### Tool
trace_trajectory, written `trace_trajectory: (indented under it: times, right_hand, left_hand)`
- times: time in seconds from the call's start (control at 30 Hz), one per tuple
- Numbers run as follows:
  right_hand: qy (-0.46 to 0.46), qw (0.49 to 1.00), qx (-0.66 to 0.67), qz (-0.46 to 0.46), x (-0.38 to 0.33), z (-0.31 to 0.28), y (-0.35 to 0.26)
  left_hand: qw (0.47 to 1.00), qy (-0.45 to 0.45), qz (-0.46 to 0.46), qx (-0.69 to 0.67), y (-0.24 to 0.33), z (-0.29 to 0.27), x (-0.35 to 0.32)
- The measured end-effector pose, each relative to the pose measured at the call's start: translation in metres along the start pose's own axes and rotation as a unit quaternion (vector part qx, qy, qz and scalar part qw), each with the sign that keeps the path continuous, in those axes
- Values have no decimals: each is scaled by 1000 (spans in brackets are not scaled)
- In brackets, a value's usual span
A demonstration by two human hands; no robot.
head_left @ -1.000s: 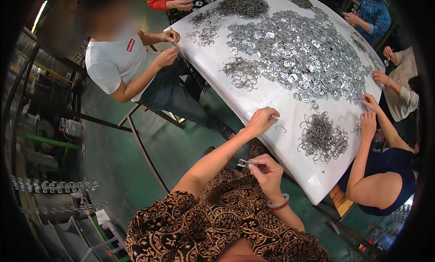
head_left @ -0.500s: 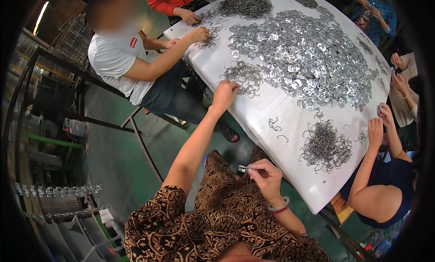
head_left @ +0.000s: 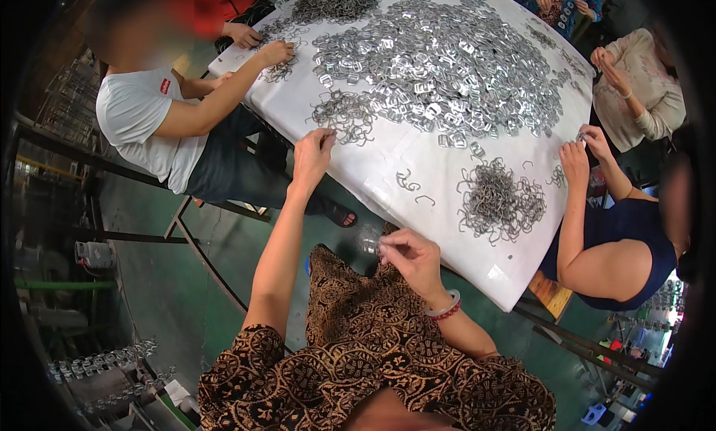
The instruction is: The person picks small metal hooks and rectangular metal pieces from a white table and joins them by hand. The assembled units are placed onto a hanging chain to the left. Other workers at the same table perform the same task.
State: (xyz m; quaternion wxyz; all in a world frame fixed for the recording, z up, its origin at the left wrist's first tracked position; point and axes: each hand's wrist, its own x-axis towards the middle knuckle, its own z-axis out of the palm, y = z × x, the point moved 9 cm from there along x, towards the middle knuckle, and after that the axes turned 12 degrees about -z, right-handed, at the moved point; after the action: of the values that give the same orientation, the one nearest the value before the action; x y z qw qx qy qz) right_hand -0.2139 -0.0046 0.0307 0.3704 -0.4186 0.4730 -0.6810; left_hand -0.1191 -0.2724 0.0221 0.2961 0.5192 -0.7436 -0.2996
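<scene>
My left hand (head_left: 312, 161) reaches to the table's near left edge, its fingertips pinched together beside a small pile of bent wire hooks (head_left: 344, 116). Whatever those fingertips hold, if anything, is too small to make out. Lower down, in front of my lap and off the table's edge, my right hand (head_left: 415, 261) pinches a small shiny metal buckle (head_left: 370, 241) between thumb and fingers. The buckle is smeared by motion. A bracelet circles my right wrist.
The white-covered table (head_left: 388, 159) bears a large heap of metal buckles (head_left: 440, 65) and other hook piles (head_left: 500, 200). A co-worker in a white shirt (head_left: 134, 118) sits left, another in dark blue (head_left: 619, 244) right. More people work across the table.
The whole view has shifted, so the table and people appear farther left and higher. The buckle in my right hand, sharp before, is now blurred. My left hand stays by the hook pile.
</scene>
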Motion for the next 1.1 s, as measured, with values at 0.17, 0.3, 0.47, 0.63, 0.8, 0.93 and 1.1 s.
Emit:
trace_trajectory:
  times: [0.17,0.3,0.47,0.63,0.8,0.93,1.1]
  right_hand:
    - [34,999,-34,-12,10,-6,2]
    - [57,998,-25,-8,14,-5,3]
    - [69,997,-37,-25,10,-4,-5]
    - [64,987,-99,-106,10,0,-26]
    - [-12,981,-137,-135,10,7,-33]
    - [-10,979,-166,-121,28,-29,-29]
    - [122,952,-277,-54,105,-173,-7]
  left_hand:
    - [968,-169,-80,-170,47,-26,-109]
    - [962,-159,96,-198,102,-49,-167]
    - [984,-72,113,-114,106,-50,-182]
    - [984,-63,134,-98,107,-46,-184]
    - [965,-119,102,-212,94,-36,-177]
    - [938,-181,73,-287,78,-27,-176]
    - [942,-172,94,-273,69,-29,-173]
